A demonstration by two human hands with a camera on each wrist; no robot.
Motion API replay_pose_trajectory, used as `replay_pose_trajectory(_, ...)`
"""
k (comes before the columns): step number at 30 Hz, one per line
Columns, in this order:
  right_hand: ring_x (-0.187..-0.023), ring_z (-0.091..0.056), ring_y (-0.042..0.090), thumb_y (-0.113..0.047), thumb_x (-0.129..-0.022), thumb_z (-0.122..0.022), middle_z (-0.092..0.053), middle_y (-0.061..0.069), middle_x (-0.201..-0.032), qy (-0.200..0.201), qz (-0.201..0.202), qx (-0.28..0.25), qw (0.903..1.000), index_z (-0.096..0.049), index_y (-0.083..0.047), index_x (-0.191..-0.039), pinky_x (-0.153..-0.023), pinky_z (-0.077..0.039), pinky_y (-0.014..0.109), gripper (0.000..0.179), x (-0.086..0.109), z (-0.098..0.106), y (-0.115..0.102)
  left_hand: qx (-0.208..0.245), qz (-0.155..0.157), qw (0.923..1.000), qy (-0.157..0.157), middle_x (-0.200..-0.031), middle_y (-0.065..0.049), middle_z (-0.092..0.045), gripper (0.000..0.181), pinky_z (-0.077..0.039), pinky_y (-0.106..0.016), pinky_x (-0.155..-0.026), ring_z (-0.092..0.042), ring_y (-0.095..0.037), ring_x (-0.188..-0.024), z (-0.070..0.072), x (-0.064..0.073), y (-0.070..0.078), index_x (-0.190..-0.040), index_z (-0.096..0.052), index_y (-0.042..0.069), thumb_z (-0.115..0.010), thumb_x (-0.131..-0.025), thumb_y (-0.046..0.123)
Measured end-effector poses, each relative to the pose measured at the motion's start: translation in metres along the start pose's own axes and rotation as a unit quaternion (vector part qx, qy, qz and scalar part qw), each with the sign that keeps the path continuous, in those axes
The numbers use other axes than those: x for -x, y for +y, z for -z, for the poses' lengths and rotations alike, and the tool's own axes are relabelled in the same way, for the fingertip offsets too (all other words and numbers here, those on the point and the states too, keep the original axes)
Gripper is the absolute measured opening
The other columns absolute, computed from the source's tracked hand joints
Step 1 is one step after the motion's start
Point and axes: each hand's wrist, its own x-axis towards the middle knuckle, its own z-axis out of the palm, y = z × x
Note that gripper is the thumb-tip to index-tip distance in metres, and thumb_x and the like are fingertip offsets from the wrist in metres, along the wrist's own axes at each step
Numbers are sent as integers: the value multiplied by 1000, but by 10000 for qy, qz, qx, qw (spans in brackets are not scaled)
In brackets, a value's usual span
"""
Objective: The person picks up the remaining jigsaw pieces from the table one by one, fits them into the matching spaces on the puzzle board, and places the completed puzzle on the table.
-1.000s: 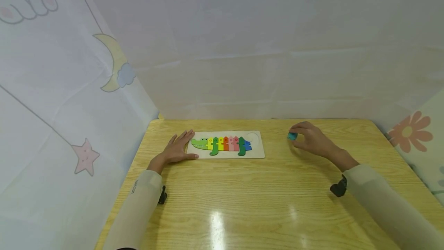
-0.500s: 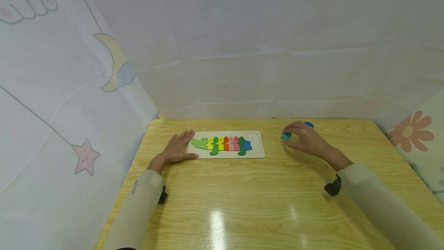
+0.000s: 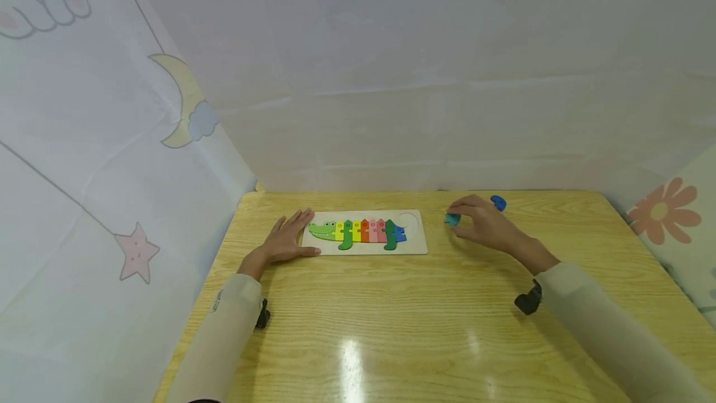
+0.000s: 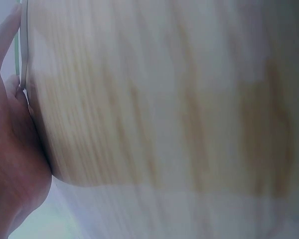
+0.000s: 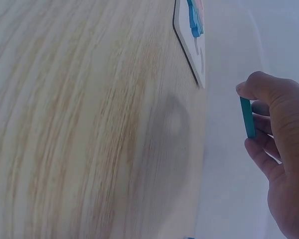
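Note:
A pale wooden puzzle board point(image 3: 418, 245) lies near the back of the table, with a crocodile of coloured pieces set in it. At its right end, past the blue piece point(image 3: 399, 233), a curved tail-shaped recess shows bare wood. My left hand point(image 3: 284, 242) rests with spread fingers on the board's left end. To the right of the board, my right hand point(image 3: 484, 222) pinches a teal puzzle piece point(image 3: 452, 219) between thumb and fingers. In the right wrist view that teal piece point(image 5: 247, 117) is seen edge-on, held above the table.
A dark blue curved puzzle piece point(image 3: 498, 203) lies on the table point(image 3: 391, 310) behind my right hand. White cloth walls point(image 3: 391, 129) with printed pictures stand behind and on both sides.
My right hand has moved left toward the board with the teal piece. The dark blue piece behind it has come into view. My left hand has stayed put.

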Motion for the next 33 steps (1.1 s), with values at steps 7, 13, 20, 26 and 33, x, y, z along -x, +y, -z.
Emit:
replay_pose_trajectory(7, -109, -66, 36, -6, -82, -91, -70, 17, -119, -115, -141, -263, 9995, -78, 2, -116, -85, -61, 52, 38, -2, -6, -4, 6, 55, 10000, -39, -178, -13, -14, 114, 0, -66, -128, -8, -37, -164, -2, 0, 0, -170, -20, 7, -72, -89, 68)
replay_pose_trajectory(13, -111, -66, 36, -7, -82, -92, -71, 17, -119, -143, -90, -303, 9994, -78, 3, -116, -88, -60, 52, 38, -6, -10, -8, -32, 68, 10000, -58, -178, -12, -15, 114, -1, -66, -128, -9, -37, -164, -1, 0, 0, -170, -21, 8, -73, -89, 67)
replay_pose_trajectory(20, -110, -66, 35, -7, -80, -92, -71, 16, -118, -60, 95, -258, 9996, -78, 2, -115, -88, -60, 52, 38, -11, -12, -10, -17, 43, 10000, -52, -178, -12, -15, 109, 0, -66, -128, -9, -37, -164, 1, -1, 1, -170, -21, 7, -76, -91, 59)
replay_pose_trajectory(26, -108, -66, 34, -5, -78, -93, -71, 16, -116, 37, 294, -263, 9992, -78, 3, -114, -86, -60, 51, 40, -16, -18, -10, -69, 93, 9999, -71, -178, -10, -14, 106, 0, -65, -128, -8, -35, -165, 1, -2, 1, -171, -20, 9, -75, -93, 56)
replay_pose_trajectory(33, -109, -66, 35, -5, -80, -91, -72, 16, -117, -39, 210, -351, 9992, -79, 2, -114, -88, -60, 52, 37, -19, -22, -12, -55, 111, 9999, -91, -178, -11, -14, 109, 0, -65, -128, -8, -36, -164, 0, -1, 1, -170, -20, 9, -75, -91, 60)
